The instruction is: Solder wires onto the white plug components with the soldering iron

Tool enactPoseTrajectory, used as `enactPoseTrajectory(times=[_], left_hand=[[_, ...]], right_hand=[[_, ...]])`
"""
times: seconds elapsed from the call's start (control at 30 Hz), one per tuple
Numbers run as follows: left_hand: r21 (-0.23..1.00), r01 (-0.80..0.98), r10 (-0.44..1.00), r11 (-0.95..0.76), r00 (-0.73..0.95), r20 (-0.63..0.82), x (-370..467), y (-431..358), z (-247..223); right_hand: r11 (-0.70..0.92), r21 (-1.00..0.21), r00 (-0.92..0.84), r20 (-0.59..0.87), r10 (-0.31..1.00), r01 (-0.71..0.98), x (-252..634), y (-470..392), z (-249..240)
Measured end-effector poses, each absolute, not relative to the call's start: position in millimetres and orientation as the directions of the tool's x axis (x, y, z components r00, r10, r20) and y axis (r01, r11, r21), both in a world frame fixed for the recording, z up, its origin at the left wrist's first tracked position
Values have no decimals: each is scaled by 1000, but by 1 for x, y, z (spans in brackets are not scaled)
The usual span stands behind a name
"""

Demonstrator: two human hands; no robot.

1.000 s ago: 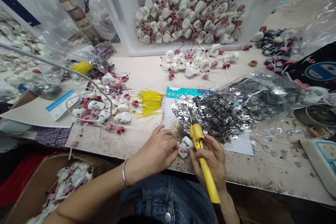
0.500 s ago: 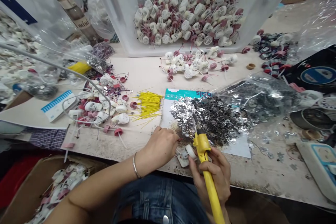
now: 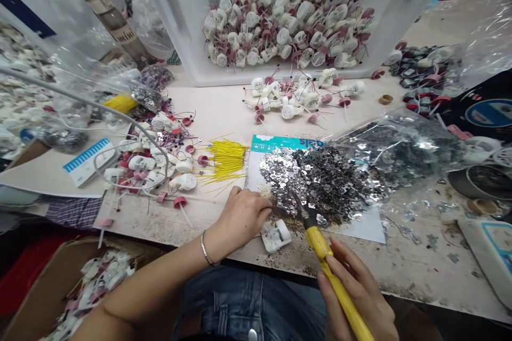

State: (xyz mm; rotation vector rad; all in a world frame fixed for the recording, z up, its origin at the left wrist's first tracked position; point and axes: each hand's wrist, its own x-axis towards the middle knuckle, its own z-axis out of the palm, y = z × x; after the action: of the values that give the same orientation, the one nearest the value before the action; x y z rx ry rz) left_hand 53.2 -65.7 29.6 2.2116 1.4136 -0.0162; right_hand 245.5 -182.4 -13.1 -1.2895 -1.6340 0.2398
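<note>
Right hand (image 3: 356, 290) grips 1 yellow tool (image 3: 318, 242); left hand (image 3: 242, 218), closed, contents unclear, beside 1 white housing (image 3: 277, 236) near desk's (image 3: 420, 269) front edge.

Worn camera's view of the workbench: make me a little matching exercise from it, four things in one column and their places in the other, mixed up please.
Things
1. yellow-handled tool with a metal tip
2. bundle of thin yellow wires
3. loose white plastic housing
4. big translucent plastic bin

Places
A. behind the other three, full of white and pink parts
B. on the bench, between the two hands
C. in the right hand
D. left of the heap of small metal pieces

Right pairs: 1-C, 2-D, 3-B, 4-A
</note>
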Motion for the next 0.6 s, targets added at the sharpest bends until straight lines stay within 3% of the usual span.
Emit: enactPoseTrajectory(times=[0.1,0.23,0.4,0.6], left_hand=[[457,822,854,-340,473,-215,59,-62,21],[397,831,825,-390,507,-251,63,-59,22],[401,858,852,-322,447,-272,58,-63,26],[400,869,873,-291,412,-261,64,-62,21]], right_hand=[[440,-668,73,594,802,600,254,-187,-8],[453,-624,10,594,804,637,259,-191,-4],[380,-705,49,506,861,599,259,-192,0],[466,-647,-73,537,841,604,267,-187,-2]])
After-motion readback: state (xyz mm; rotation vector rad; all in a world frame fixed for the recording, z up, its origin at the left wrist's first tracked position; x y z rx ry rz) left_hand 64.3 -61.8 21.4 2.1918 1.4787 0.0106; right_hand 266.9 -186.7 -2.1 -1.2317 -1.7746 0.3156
